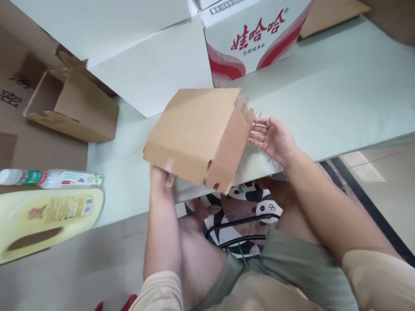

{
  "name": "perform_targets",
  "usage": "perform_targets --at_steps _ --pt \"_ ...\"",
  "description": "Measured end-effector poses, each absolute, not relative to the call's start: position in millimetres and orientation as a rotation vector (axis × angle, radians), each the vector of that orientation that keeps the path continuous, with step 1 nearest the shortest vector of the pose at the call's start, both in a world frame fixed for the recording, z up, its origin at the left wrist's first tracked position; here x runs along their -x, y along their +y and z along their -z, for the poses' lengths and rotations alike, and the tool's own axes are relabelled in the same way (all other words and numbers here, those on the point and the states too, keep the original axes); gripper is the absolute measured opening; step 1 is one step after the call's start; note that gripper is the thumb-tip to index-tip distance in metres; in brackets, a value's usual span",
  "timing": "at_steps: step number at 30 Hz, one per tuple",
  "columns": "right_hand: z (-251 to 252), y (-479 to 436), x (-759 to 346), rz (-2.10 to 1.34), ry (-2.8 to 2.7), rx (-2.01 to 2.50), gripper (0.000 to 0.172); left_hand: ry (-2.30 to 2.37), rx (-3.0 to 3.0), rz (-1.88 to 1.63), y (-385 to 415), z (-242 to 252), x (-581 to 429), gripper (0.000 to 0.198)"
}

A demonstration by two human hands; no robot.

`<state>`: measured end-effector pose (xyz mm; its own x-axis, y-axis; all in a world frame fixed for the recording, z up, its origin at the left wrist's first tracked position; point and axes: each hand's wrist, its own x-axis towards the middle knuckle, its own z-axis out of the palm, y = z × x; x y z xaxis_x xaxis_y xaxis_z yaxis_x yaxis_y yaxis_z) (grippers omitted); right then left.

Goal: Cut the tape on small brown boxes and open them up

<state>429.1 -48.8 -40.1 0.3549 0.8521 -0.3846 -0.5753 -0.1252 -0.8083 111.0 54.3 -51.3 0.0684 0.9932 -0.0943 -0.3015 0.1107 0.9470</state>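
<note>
A brown cardboard box point(194, 129), closed and tilted, is held above the front edge of the pale green table point(324, 99). My left hand point(162, 176) grips the box at its lower left corner, with part of the fingers hidden beneath it. My right hand point(271, 137) is just off the box's right side, palm up, fingers spread and holding nothing. A small pale object point(258, 114) shows behind the box near my right fingertips; what it is cannot be made out.
Large white cartons point(155, 65) and a red-and-white carton point(256, 43) stand at the back. On the left are an open cardboard box point(87, 106), a plastic bottle point(81, 179) and a yellow jug point(74, 209). Another flat cardboard piece point(330, 15) lies at the back right.
</note>
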Motion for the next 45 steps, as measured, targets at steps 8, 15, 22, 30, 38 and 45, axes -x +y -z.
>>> perform_targets --at_steps 8,15,22,30,38,45 --pt "36 -50 -405 -1.379 -0.386 1.21 0.033 1.1 -1.605 -1.25 56 71 -104 0.042" --pt "40 -50 -416 -1.24 -0.278 1.531 0.011 0.95 -1.942 -0.655 57 72 -85 0.044" --pt "44 -54 -418 -1.282 -0.503 1.31 0.03 1.29 -1.443 -1.051 60 67 -91 0.063" --pt "38 -72 -409 -1.31 -0.756 1.409 0.048 1.29 -1.012 -1.18 56 54 -95 0.063" --pt "2 -111 -412 -1.225 -0.523 1.373 0.039 1.245 -0.89 -1.163 51 44 -102 0.034" --pt "8 -212 -472 -0.716 -0.432 1.661 0.047 1.186 -0.851 -1.078 44 31 -105 0.026"
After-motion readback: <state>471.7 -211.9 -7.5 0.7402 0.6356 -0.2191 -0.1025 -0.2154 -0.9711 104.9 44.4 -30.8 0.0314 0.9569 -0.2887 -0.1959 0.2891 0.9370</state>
